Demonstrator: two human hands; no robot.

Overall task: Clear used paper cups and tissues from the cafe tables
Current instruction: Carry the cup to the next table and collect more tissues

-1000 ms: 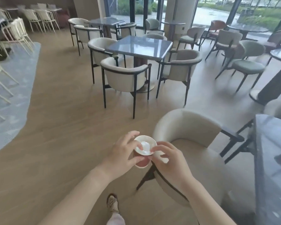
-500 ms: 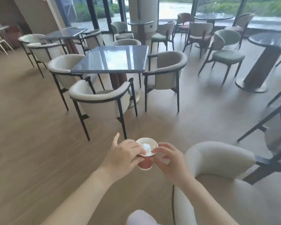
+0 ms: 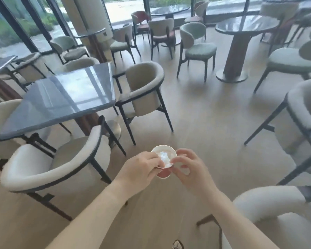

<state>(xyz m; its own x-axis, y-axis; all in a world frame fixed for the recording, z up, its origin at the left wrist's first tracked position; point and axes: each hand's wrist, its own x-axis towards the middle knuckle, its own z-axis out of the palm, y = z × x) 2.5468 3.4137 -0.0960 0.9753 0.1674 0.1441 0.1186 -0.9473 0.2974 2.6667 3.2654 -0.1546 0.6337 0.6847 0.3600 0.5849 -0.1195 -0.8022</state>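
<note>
Starting on the left, there's a square grey worktop (image 3: pixel 61 97) with pale armchairs (image 3: pixel 48 169) tucked round it. It's well apart from the hands, so I'd say this is a carrying moment, not a picking-up one.

Near middle, the left hand (image 3: pixel 138 171) has its fingers curled round the left side of the paper cup (image 3: pixel 167 150), fingertips up by the rim. The cup isn't on any worktop. It's held out in front of the body, over the wooden floor (image 3: pixel 196 114).

Inside it sits a crumpled white tissue (image 3: pixel 164 159). My guess is that's the reason for the two-handed hold: the cup doubles as a little bin, and steadying it from both sides keeps the tissue in.

The right hand (image 3: pixel 190 171) is curled against the cup's right side, one fingertip at the rim just beside the tissue. I can't tell if it's poking the tissue down or only bracing the cup. There's also a pale patch under its fingers, too blurry to name.

Direction-wise, the mouth points up with the reddish base down, so the long axis runs close to vertical, maybe tipped a touch. Makes sense to me, since tilting it much more would probably let the tissue drop out.

Far right there's a round worktop (image 3: pixel 246 26) on a pedestal with greenish chairs (image 3: pixel 197 49) around it, possibly the next stop.
</note>
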